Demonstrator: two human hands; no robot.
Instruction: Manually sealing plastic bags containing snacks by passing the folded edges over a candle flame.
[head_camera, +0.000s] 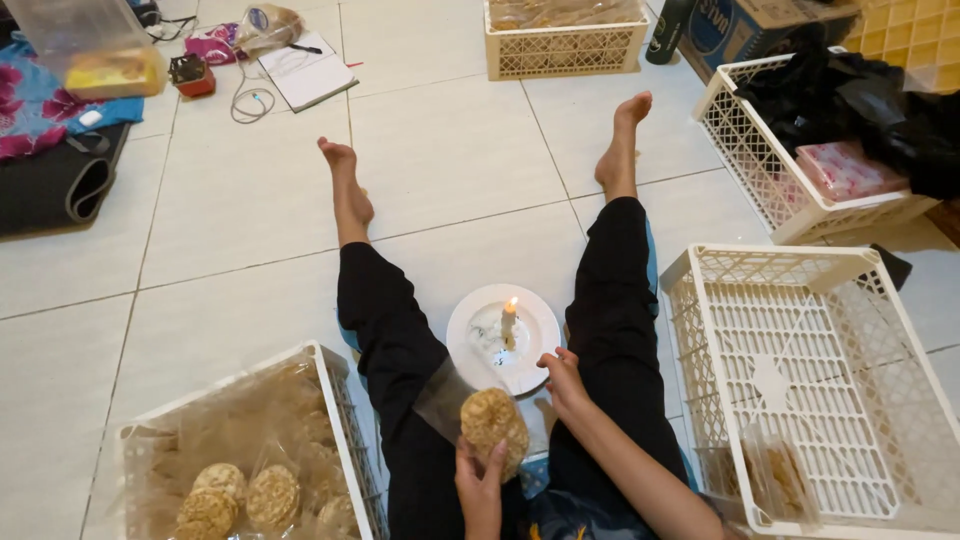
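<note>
Head view showed the left hand (480, 487) gripping a round brown cracker in clear plastic wrap (492, 425), while the right hand (563, 380) pinched the wrap's open edge near the lit white candle on a white plate (509, 320). Sealing seemed in hand; the next move would need the edge held carefully at the flame.

I see the cracker (493, 428), a round, brown, bumpy disc, standing almost upright inside a clear plastic bag (447, 398). The bag is thin and see-through, and its open end reaches up and to the left, over the dark trouser leg. Just beyond the cracker, on the floor between the legs, lies a white plate (535, 345). On the plate stands a short white candle (508, 323), upright and burning with a small flame.
</note>
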